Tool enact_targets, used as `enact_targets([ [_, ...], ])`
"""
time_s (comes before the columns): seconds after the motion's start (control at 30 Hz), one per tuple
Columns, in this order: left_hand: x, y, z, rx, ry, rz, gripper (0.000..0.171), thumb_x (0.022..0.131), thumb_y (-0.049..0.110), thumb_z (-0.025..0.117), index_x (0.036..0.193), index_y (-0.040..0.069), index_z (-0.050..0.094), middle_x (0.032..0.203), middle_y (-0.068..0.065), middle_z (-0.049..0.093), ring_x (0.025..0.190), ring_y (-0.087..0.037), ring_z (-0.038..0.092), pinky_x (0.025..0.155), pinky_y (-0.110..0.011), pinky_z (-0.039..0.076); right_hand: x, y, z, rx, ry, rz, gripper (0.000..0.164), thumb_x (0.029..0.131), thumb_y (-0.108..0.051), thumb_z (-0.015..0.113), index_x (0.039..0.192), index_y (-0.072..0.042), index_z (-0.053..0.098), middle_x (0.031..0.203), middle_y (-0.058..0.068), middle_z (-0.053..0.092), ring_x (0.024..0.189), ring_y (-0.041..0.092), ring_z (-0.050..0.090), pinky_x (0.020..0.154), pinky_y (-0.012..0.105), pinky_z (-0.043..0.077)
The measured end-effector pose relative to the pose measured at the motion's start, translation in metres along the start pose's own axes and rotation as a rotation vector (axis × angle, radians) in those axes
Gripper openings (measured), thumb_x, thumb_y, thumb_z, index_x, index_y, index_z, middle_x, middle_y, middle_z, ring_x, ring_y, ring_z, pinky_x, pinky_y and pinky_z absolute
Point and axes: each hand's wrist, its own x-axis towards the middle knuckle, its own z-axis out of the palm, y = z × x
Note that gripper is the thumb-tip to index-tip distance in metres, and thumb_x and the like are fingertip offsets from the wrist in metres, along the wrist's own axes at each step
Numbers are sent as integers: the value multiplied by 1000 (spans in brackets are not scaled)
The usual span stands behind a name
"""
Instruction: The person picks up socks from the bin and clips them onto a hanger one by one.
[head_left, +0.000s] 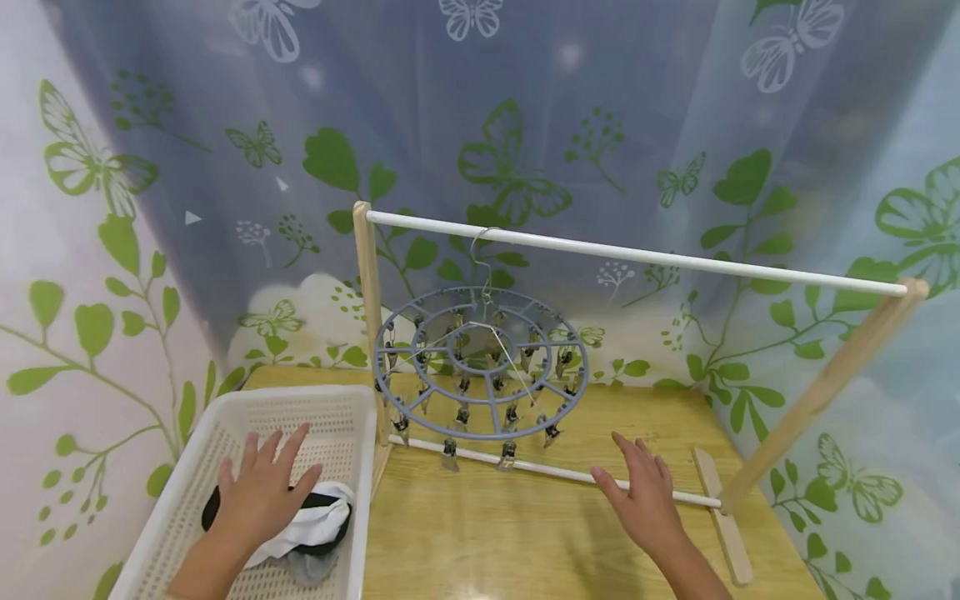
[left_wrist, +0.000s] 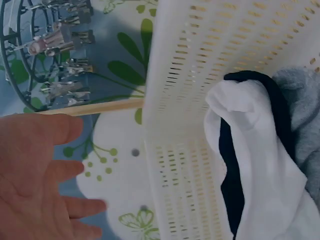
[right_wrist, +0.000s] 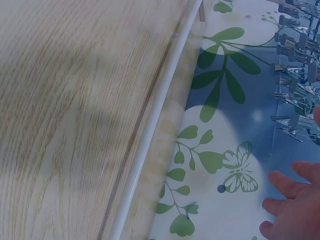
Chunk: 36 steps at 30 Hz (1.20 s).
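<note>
My left hand (head_left: 262,492) hovers with spread fingers over a white plastic basket (head_left: 365,500), holding nothing. In the basket lies a small heap of cloth: a white piece (left_wrist: 260,165), a black piece (left_wrist: 231,185) and a grey piece (left_wrist: 302,105), perhaps socks. My right hand (head_left: 643,500) is held above the table near the rack's lower bar, its fingers apart and nothing in them. Between the hands, a round grey clip hanger (head_left: 495,433) with several metal clips hangs by its hook from the top bar (head_left: 637,252) of a rack.
The rack has wooden posts (head_left: 825,392), a white lower bar (head_left: 555,472) and a wooden foot (head_left: 722,517) at the right. It stands on a wood-grain table (head_left: 480,542). A curtain (head_left: 600,83) with butterflies and leaves hangs behind.
</note>
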Motion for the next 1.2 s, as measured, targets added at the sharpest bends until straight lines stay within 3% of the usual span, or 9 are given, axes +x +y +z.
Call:
enact_targets([
  [0.13,1,3,-3,31,3,46,50,96,36,53,132,2,49,122,-28,58,115,-50,46,90,-75,27,0,-3,3,55,10,6,61,96,-38,56,138,1,37,137,31,43,131,51,24,100,71,10],
  [0.23,2,5,-3,36,-46,57,43,95,32,55,126,2,56,113,-22,67,98,-38,62,88,-72,33,1,-6,5,90,27,1,58,95,-35,58,136,2,39,135,30,46,129,50,28,99,71,16],
  [0.43,2,4,-3,30,-77,55,37,93,28,58,121,4,59,103,-15,71,80,-27,67,85,-66,39,5,-16,7,124,23,40,57,95,-40,57,134,0,44,126,25,56,119,44,45,93,65,37],
  [0.57,2,2,-7,22,-84,61,40,92,29,60,121,2,59,104,-18,70,82,-30,66,78,-58,46,6,-26,9,145,-74,161,56,92,-53,52,120,-5,60,111,14,68,106,33,59,86,55,48],
  [0.67,3,1,-10,-9,-119,46,44,93,32,60,124,1,57,112,-22,66,90,-35,64,75,-55,49,6,-33,13,168,-150,192,51,89,-55,55,111,-10,66,103,8,71,99,28,64,81,51,52],
  [0.83,6,0,-13,-41,-163,32,48,92,33,61,126,0,55,119,-26,62,91,-35,64,75,-54,50,7,-41,22,236,-211,107,47,86,-45,66,117,-10,64,110,11,69,104,30,62,87,53,49],
  [0.9,7,0,-14,-38,-165,35,48,91,30,64,126,-1,55,114,-24,64,84,-31,65,72,-52,51,8,-44,25,277,-241,41,50,86,-42,67,122,-8,60,118,16,65,109,33,59,90,54,47],
  [1.07,14,-1,-14,-9,-144,72,47,88,24,67,124,-3,56,113,-26,64,86,-36,64,74,-53,51,10,-51,29,329,-289,-118,64,86,-38,68,135,-4,46,133,23,54,117,36,53,94,53,45],
  [1.2,21,-3,-11,-4,-142,100,46,87,24,69,122,-3,57,114,-26,64,86,-37,64,74,-54,51,11,-58,31,360,-295,-135,65,87,-36,68,138,-3,42,134,23,52,119,36,51,96,52,44],
])
